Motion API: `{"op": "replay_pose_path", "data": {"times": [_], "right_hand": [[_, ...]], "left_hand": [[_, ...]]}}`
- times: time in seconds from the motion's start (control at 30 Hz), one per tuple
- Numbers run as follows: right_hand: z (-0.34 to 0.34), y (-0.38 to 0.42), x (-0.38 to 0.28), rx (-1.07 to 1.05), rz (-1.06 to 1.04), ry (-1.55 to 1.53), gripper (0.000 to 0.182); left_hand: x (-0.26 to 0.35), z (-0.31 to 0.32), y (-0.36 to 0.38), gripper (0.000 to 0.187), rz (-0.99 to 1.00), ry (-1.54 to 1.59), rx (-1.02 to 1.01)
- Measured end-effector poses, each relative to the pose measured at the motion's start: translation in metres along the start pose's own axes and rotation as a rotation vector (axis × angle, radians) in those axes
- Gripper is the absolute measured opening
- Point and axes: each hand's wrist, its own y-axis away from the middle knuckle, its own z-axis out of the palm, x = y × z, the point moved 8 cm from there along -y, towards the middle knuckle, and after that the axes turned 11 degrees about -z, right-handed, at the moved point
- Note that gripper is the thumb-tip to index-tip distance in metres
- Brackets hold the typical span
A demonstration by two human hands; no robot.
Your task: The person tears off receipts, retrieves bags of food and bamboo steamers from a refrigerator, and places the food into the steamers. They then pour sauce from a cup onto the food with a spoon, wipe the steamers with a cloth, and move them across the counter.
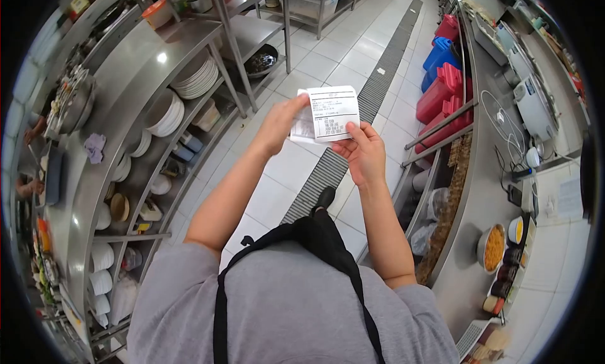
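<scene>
A printed order ticket (pixel 335 115) is held up in front of my chest, its text facing me. My right hand (pixel 364 151) pinches its lower right edge between thumb and fingers. At the left, my left hand (pixel 282 123) is closed on the paper, with its fingertips partly hidden. A second white slip (pixel 302 126) shows behind the ticket on that side, overlapped by it. Both hands are above the tiled floor, apart from the counters.
A steel counter (pixel 135 62) with shelves of stacked plates (pixel 196 79) runs along my left. Another person's hand (pixel 34 186) is at its far side. On my right, another counter (pixel 463 225) holds a bowl of orange food (pixel 493 247). Red bins (pixel 441 90) and a floor drain (pixel 381 80) lie ahead.
</scene>
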Motion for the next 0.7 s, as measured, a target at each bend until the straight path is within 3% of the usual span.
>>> {"op": "replay_pose_path", "data": {"times": [0.1, 0.33, 0.47, 0.5, 0.6, 0.7], "right_hand": [[-0.016, -0.063, -0.005, 0.007, -0.011, 0.072, 0.016], [-0.038, -0.224, -0.034, -0.027, 0.038, 0.126, 0.011], [-0.050, -0.311, -0.035, -0.079, 0.041, 0.111, 0.011], [-0.053, -0.331, -0.034, -0.093, 0.043, 0.107, 0.019], [-0.054, -0.399, -0.032, -0.075, 0.043, -0.090, 0.019], [-0.039, -0.470, -0.012, -0.155, 0.100, -0.055, 0.021]], "left_hand": [[0.025, 0.024, -0.077, 0.027, -0.017, -0.024, -0.071], [0.081, 0.036, -0.234, 0.023, 0.126, -0.271, 0.072], [0.103, 0.033, -0.307, 0.026, 0.129, -0.240, 0.115], [0.107, 0.030, -0.326, 0.025, 0.166, -0.192, 0.157], [0.117, 0.002, -0.383, 0.035, 0.351, -0.409, 0.429], [0.143, -0.009, -0.422, 0.023, 0.442, -0.382, 0.549]]}}
